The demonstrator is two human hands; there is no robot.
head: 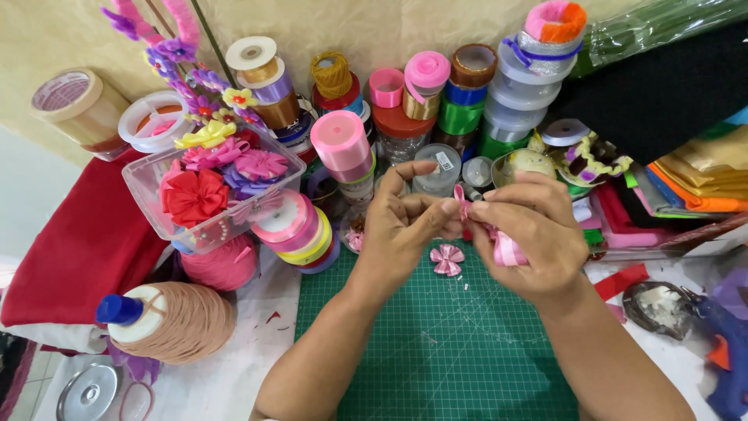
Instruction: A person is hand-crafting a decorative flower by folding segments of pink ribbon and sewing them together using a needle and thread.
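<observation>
Both hands meet above the green cutting mat (444, 351), just past its far edge. The left hand (401, 226) pinches with thumb and forefinger closed narrow on the tip of a pink ribbon strip (502, 245); the pinch sits at about 3 o'clock of that hand, where the ribbon's folded end stands up between the two hands. The right hand (530, 234) has its fingers curled shut around the rest of the ribbon — a loop of it shows out of the palm at about 7 o'clock of the hand, under the thumb.

Directly below the hands, at 6 o'clock of the pinch, a finished pink ribbon flower (447, 260) lies flat on the mat, apart from both hands.

At 9 o'clock of the left hand stands a stack of ribbon spools (300, 230), and beyond it at 10 o'clock a clear plastic box (156, 187) holding a red fabric flower (193, 196) and other flowers. Further ribbon rolls (460, 93) crowd the far side of the tabletop at 12 o'clock. A blue glue gun (721, 343) lies at 4 o'clock of the right hand, well apart — off the mat.
</observation>
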